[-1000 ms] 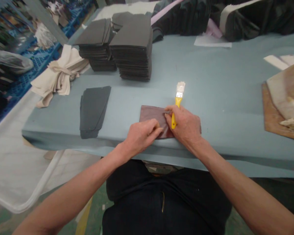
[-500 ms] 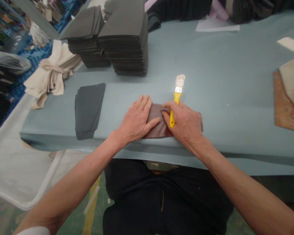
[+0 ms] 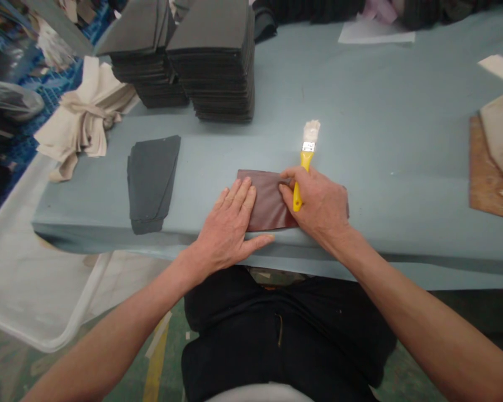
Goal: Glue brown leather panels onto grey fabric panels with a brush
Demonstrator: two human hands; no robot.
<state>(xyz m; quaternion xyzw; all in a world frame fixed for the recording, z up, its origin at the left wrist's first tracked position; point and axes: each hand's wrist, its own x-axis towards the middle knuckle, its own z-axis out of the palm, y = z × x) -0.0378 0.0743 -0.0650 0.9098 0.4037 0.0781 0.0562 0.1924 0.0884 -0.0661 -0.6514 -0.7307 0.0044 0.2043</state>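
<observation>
A reddish-brown piece that looks like leather [image 3: 265, 204] lies near the front edge of the table. My left hand [image 3: 228, 226] rests flat on its left end, fingers together and stretched out, the thumb apart over the table edge. A yellow-handled paintbrush [image 3: 305, 159] is tucked in my right hand [image 3: 318, 204], its pale bristles pointing away from me. Thumb and forefinger of that hand also touch the brown piece, whose right part is mostly hidden under the hand. Whether they pinch it I cannot tell.
Dark flat panels [image 3: 153, 184] lie in a small pile on the left. Behind them stand two tall stacks of dark panels [image 3: 224, 84]. Tied beige strips [image 3: 84, 114] lie at the table's left end. A brown board [image 3: 480, 167] with beige cloth is at right.
My left hand has slid back toward me and left, uncovering more of the brown piece. My right hand keeps the paintbrush in nearly the same place. The view has shifted slightly.
</observation>
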